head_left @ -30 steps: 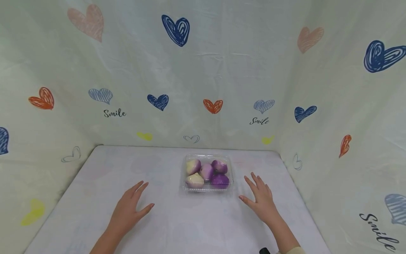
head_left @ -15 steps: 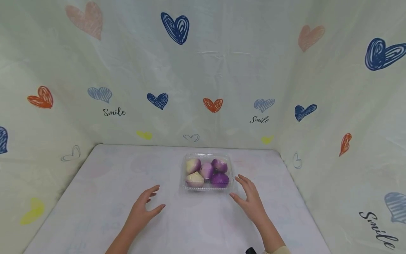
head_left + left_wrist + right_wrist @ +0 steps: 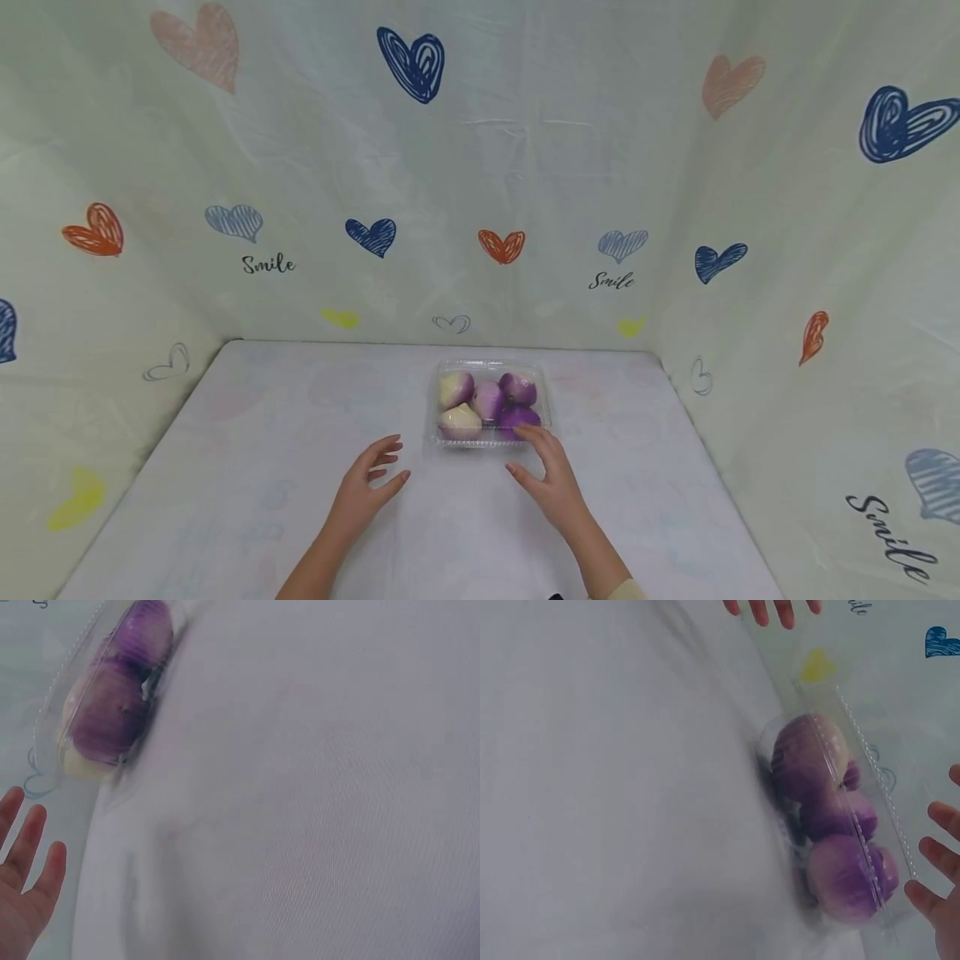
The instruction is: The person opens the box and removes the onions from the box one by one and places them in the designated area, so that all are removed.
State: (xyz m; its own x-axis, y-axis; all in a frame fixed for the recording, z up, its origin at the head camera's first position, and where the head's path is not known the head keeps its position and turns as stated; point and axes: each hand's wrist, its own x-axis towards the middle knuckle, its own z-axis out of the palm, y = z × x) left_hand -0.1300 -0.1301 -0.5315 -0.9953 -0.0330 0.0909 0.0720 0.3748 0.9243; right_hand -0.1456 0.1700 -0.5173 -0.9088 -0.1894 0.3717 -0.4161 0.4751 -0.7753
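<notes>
A clear plastic box (image 3: pixel 489 443) with several purple and white onions (image 3: pixel 488 401) sits toward the back of the table. My left hand (image 3: pixel 363 492) is in front of the box and to its left, fingers bent loosely, holding nothing. My right hand (image 3: pixel 553 481) is at the box's front right, its fingertips overlapping that corner in the head view; contact cannot be told. The left wrist view has the box (image 3: pixel 105 712) above my left fingers (image 3: pixel 26 844). In the right wrist view my right fingers (image 3: pixel 939 855) are beside the box (image 3: pixel 840 817).
A white cloth covers the table (image 3: pixel 285 417). Behind and at both sides hangs a pale sheet (image 3: pixel 555 167) printed with hearts and words. A small dark object (image 3: pixel 556 597) shows at the bottom edge, by the right sleeve (image 3: pixel 626 591).
Both hands have moved inward, the left one to the right and the right one to the left, over the box's front right corner in the head view. The box has not moved.
</notes>
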